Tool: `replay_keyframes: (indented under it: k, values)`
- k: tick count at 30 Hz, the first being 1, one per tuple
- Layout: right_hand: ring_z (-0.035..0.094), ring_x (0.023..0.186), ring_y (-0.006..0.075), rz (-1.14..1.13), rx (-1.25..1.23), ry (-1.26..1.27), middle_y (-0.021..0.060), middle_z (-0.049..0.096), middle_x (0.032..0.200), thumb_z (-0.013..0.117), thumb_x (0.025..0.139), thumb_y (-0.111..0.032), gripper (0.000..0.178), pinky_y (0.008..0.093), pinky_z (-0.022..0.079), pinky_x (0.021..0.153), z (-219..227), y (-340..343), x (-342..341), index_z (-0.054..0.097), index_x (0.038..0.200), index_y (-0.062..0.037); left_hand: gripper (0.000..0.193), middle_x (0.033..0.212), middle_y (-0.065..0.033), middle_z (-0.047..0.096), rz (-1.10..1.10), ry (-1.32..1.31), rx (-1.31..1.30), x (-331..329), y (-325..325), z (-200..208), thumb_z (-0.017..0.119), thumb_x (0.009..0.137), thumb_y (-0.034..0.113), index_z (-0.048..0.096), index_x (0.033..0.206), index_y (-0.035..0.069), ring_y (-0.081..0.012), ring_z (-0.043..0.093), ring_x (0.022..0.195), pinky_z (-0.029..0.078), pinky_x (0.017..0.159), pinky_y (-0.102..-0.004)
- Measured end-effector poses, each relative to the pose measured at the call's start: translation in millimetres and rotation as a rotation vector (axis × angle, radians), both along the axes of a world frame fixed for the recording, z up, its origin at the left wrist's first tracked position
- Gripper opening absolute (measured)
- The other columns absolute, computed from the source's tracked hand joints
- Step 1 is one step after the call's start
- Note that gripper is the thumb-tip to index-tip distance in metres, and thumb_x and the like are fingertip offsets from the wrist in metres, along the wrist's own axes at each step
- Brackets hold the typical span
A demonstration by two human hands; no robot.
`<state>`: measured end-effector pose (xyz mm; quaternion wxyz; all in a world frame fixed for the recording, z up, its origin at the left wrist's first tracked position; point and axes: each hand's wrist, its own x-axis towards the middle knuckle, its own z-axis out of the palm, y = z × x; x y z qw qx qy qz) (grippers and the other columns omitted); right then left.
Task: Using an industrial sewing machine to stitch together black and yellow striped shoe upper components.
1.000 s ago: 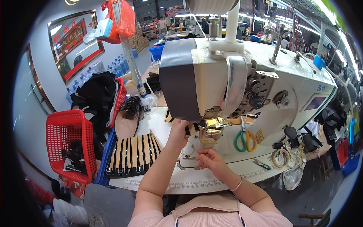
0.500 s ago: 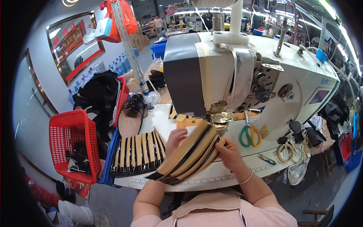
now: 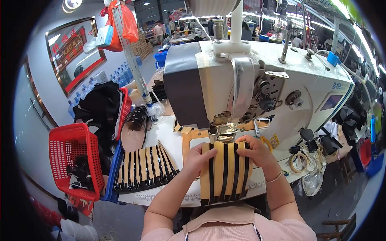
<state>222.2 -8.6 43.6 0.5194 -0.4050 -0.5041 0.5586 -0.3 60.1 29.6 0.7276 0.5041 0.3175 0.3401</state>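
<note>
Both my hands hold a fan of overlapping tan and black strips (image 3: 228, 176) just in front of the sewing machine (image 3: 189, 68). My left hand (image 3: 200, 157) grips its upper left edge, thumb on top. My right hand (image 3: 256, 150) pinches the upper right, thumb pressed on the strips and fingers behind them. The strips hang toward me over the table's front edge, dark ends lowest. Their top edge lies close to the needle and presser foot (image 3: 223, 130). Left of my left hand, more tan and glossy black strips (image 3: 145, 166) lie in a row.
A dark shoe with a tan insole (image 3: 134, 136) stands behind the row. Red baskets (image 3: 76, 156) with black pieces sit at the left. Right of my hand lie partly hidden scissors (image 3: 266, 143), a tape roll (image 3: 298, 162) and black parts. A ruler strip (image 3: 167, 197) runs along the table's front.
The bundle has turned from a slant to nearly upright, striped face up. My left hand has come from behind it to its left edge; the right hand has shifted along its top.
</note>
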Motion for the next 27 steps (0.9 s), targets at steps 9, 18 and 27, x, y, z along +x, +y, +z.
replay_keyframes:
  k: [9, 18, 27]
  values:
    - [0.057, 0.097, 0.0129, -0.002, -0.190, 0.590, 0.0060, 0.056, 0.109, 0.054, 0.086, -0.007, 0.027, 0.0238, 0.046, 0.085, 24.5, -8.7, -4.0, 0.051, 0.112, -0.0021, 0.030, 0.081, -0.0052, 0.063, -0.033, 0.039, -0.053, 14.4, 4.1, 19.3, 0.066, 0.082, 0.024, 0.060, 0.096, -0.002, -0.0104, 0.060, 0.068, 0.044, 0.055, -0.0225]
    - [0.050, 0.106, 0.0129, -0.178, 0.043, 0.463, 0.0044, 0.053, 0.111, 0.055, 0.087, -0.015, 0.026, 0.0243, 0.040, 0.090, 15.3, -14.2, -5.1, 0.054, 0.112, -0.0080, 0.037, 0.067, -0.0014, 0.058, 0.022, 0.248, 0.162, 22.8, 27.2, 19.7, 0.070, 0.077, 0.036, 0.062, 0.087, 0.000, -0.0055, 0.046, 0.050, 0.031, 0.040, -0.0228]
    - [0.057, 0.081, 0.0086, -0.138, -0.177, 0.539, 0.0013, 0.058, 0.090, 0.051, 0.086, -0.015, 0.018, 0.0221, 0.047, 0.075, 8.2, 8.3, 1.2, 0.052, 0.100, -0.0055, 0.039, 0.067, -0.0013, 0.059, 0.043, 0.389, 0.187, 23.2, 14.7, 42.6, 0.069, 0.078, 0.036, 0.064, 0.087, -0.001, -0.0051, 0.048, 0.053, 0.034, 0.043, -0.0217]
